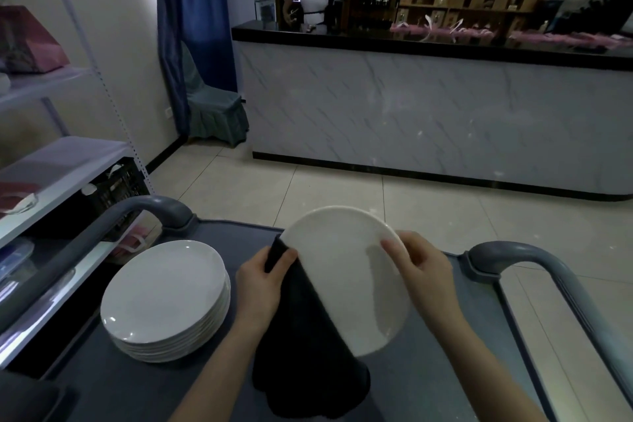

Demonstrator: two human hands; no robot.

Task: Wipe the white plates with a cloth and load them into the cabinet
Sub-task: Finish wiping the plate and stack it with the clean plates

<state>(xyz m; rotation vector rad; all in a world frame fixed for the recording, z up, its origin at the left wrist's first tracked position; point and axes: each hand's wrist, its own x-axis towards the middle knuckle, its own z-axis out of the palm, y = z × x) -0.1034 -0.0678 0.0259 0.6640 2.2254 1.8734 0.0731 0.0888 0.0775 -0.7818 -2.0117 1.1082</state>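
Observation:
A white plate (346, 267) is held tilted above the grey cart top (212, 384). My right hand (423, 265) grips its right rim, thumb on the face. My left hand (262, 279) pinches a dark cloth (308, 346) against the plate's left edge; the cloth hangs down over the plate's lower left part and onto the cart. A stack of several white plates (164, 298) sits on the cart to the left of my hands.
The cart has grey curved handles at the left (150, 207) and right (534, 253). A white shelving rack (58, 161) stands at the left. Ahead is tiled floor and a marble-fronted counter (428, 120) with a person behind it.

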